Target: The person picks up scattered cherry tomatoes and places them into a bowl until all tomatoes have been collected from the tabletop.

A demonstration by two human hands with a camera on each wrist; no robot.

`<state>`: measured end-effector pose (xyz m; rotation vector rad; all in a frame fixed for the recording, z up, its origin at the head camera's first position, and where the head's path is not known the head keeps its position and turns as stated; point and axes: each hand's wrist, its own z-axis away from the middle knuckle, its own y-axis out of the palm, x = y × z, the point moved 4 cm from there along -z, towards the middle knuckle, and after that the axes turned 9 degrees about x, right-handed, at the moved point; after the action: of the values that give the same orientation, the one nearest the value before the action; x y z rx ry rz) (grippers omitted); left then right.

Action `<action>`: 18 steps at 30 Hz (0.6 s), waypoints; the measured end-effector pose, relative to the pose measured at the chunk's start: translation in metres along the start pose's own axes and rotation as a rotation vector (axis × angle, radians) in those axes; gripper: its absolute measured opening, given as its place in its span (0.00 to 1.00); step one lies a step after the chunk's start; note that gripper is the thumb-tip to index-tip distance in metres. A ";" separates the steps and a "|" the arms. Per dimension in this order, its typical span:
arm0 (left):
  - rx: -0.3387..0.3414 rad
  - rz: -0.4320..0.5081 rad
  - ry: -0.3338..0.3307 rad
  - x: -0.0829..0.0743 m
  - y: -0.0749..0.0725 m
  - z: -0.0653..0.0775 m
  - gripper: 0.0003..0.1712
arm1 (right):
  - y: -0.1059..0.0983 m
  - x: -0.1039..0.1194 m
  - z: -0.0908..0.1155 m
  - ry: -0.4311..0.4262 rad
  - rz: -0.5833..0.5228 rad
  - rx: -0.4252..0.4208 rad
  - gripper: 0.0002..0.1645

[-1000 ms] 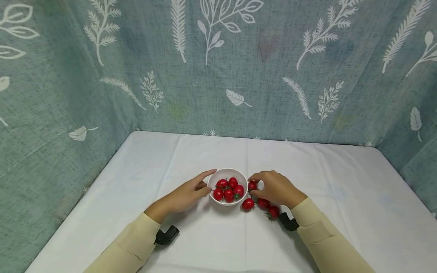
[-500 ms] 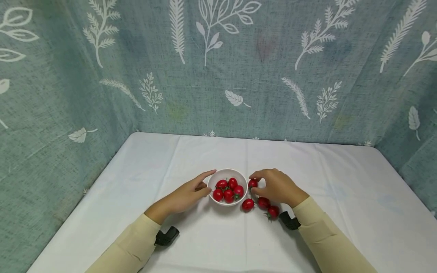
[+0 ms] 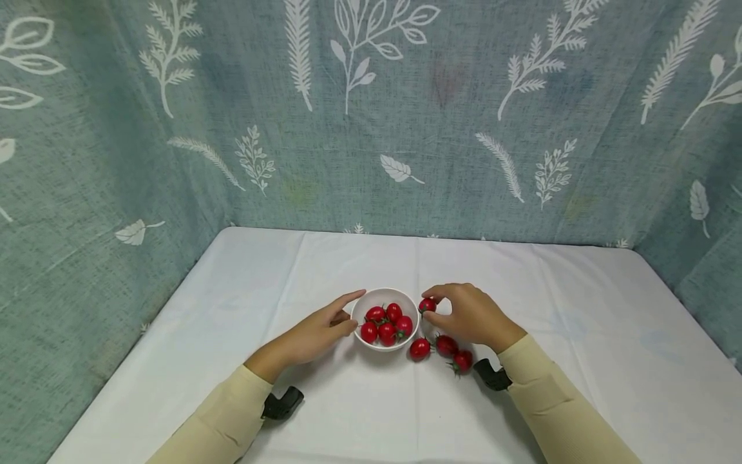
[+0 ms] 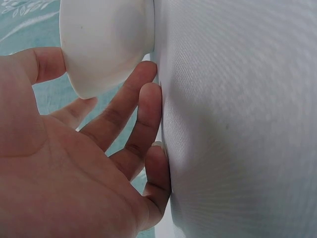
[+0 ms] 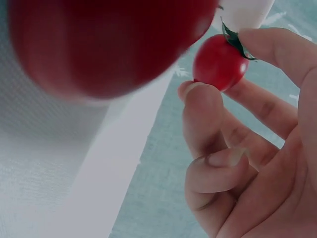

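Observation:
A white bowl (image 3: pixel 378 296) with several red cherry tomatoes (image 3: pixel 387 332) in it stands on the white-covered table. My left hand (image 3: pixel 313 332) rests against its left side, thumb and index finger spread along the rim. In the left wrist view the thumb touches the bowl's wall (image 4: pixel 106 39), and other fingertips reach down to the cloth. Just right of the bowl, my right hand (image 3: pixel 475 316) pinches a cherry tomato (image 5: pixel 218 64) with a green calyx between thumb and fingertips, raised off the table.
Three loose cherry tomatoes (image 3: pixel 446 345) lie to the right of the bowl, below my right hand. One tomato (image 5: pixel 109 44) looms large and blurred in the right wrist view. Black wrist mounts (image 3: pixel 283 403) hang at both sleeves. A leaf-patterned green cloth (image 3: pixel 348 161) walls off the table's back and sides.
My right hand has closed its fingertips on the cherry tomato beside the bowl and lifted it slightly, toward the rim. The left hand and the bowl have stayed in place.

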<state>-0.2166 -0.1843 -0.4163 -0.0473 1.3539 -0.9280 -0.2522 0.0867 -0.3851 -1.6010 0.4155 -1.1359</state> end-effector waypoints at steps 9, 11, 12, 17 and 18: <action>-0.006 -0.002 -0.005 0.001 0.000 -0.001 0.33 | -0.006 0.006 0.002 -0.053 0.013 -0.079 0.20; -0.005 -0.003 -0.006 0.001 0.000 -0.001 0.33 | -0.007 0.008 0.003 -0.066 0.021 -0.091 0.21; -0.005 -0.004 -0.006 0.001 0.000 0.000 0.33 | -0.007 0.009 0.003 -0.069 0.024 -0.095 0.21; 0.000 -0.007 -0.004 0.000 0.000 0.000 0.33 | -0.009 0.014 0.005 -0.084 0.031 -0.113 0.21; 0.001 -0.007 -0.005 0.000 0.000 0.000 0.33 | -0.009 0.016 0.005 -0.085 0.032 -0.115 0.21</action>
<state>-0.2165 -0.1846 -0.4165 -0.0540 1.3493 -0.9335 -0.2432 0.0810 -0.3699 -1.7306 0.4561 -1.0322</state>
